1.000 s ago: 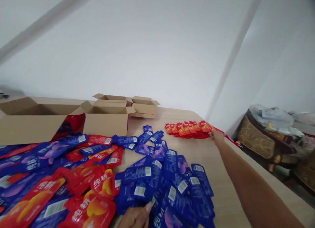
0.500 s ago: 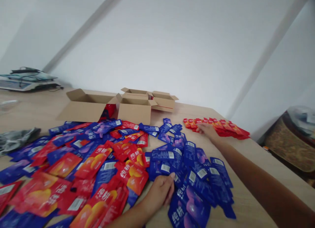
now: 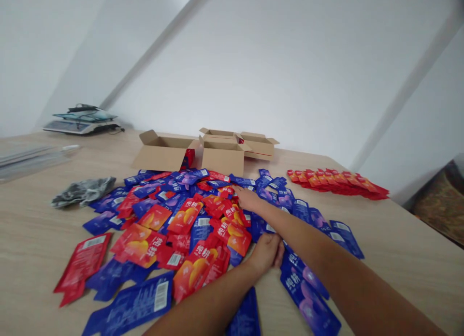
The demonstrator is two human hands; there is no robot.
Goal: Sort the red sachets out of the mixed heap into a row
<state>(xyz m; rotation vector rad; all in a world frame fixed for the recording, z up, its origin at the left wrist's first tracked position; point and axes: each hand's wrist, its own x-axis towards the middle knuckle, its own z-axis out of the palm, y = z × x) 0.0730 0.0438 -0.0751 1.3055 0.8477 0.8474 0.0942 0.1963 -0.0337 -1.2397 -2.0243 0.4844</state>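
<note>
A heap of red pouches [image 3: 185, 216] with orange fruit prints and blue pouches [image 3: 200, 231] with purple fruit prints covers the middle of the table. Over the heap's right part reaches my right hand [image 3: 248, 199], fingers stretched towards a small red pouch [image 3: 225, 192]; it holds nothing that I can see. Nearer to me, my left hand [image 3: 265, 253] rests with curled fingers between the heap and a group of blue pouches [image 3: 308, 297]. What its fingers may hold is hidden. My right forearm crosses in front of part of the blue group.
Open cardboard boxes [image 3: 223, 159] stand behind the heap. An overlapping row of red pouches [image 3: 337, 181] lies at the far right. Grey gloves [image 3: 84, 191] lie left of the heap. A scale [image 3: 83, 125] and clear plastic bags [image 3: 32, 162] are farther left on the table [image 3: 32, 239].
My right hand has moved left from the row of red pouches to the heap. My left hand stays by the blue pouches. The view has turned left, showing more of the table there.
</note>
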